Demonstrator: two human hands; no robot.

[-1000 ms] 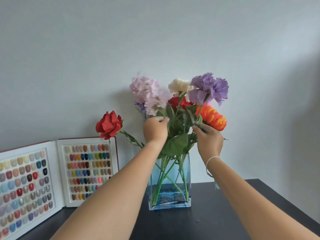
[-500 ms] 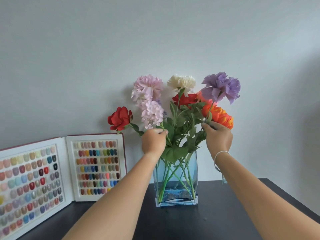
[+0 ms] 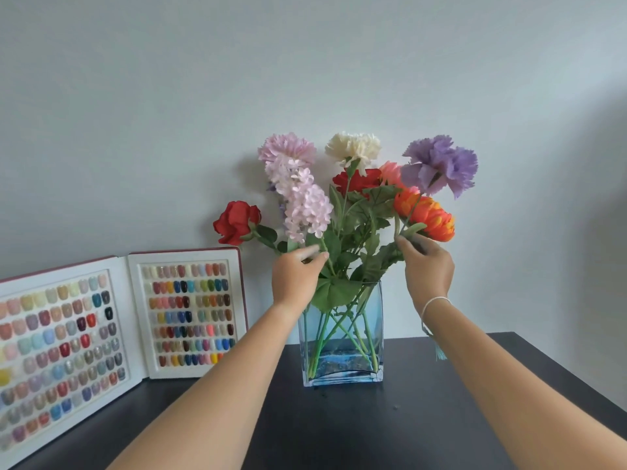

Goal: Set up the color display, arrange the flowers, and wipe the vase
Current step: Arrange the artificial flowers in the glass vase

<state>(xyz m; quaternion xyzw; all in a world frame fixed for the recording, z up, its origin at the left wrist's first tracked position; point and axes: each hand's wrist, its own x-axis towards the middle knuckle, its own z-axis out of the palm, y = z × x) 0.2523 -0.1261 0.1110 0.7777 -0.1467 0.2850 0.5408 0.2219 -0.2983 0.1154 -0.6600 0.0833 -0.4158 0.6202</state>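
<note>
A blue-tinted rectangular glass vase (image 3: 341, 354) stands on the dark table (image 3: 390, 429) and holds several artificial flowers. My left hand (image 3: 293, 278) pinches the stem of the pale pink flower spike (image 3: 305, 205) just above the vase rim. My right hand (image 3: 427, 269) pinches the stem of the purple carnation (image 3: 441, 166), close under the orange flower (image 3: 425, 215). A red rose (image 3: 237, 222) leans out to the left. A cream flower (image 3: 353, 147) stands at the top middle. The color display (image 3: 188, 313), an open book of nail swatches, stands against the wall at left.
The plain grey wall (image 3: 305, 62) rises right behind the vase and the display. The table's right edge (image 3: 576, 378) runs diagonally toward the lower right. The display's left panel (image 3: 57, 361) reaches to the left edge of the view.
The flowers have spread apart: the pink spike and red rose shifted left and up, the purple carnation moved right. Both hands slid along the stems, and the view moved closer.
</note>
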